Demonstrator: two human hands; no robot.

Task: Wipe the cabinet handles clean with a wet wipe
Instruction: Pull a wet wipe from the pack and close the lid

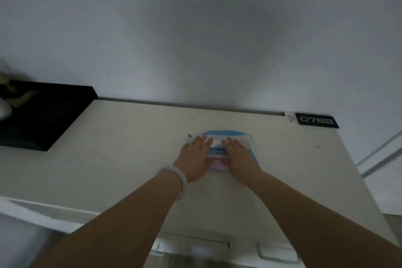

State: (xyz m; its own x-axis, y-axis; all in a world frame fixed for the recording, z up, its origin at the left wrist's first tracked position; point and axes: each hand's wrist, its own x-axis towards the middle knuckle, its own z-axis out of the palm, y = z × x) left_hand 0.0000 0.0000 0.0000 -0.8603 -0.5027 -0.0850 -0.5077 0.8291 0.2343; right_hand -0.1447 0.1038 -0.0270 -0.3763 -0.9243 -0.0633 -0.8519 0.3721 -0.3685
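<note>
A blue and white wet wipe pack lies flat on top of a pale cabinet, near the back wall. My left hand, with a pale bangle on the wrist, rests on the pack's left half with straight fingers. Lying flat on the right half is my right hand, fingers straight too. A pink strip of the pack shows between my palms. Two white cabinet handles show at the cabinet's front, below my forearms.
A black tray with a pale object on it stands at the left of the cabinet top. A black plate reading 0788 sits at the back right corner. A grey wall rises behind. Floor shows at the right.
</note>
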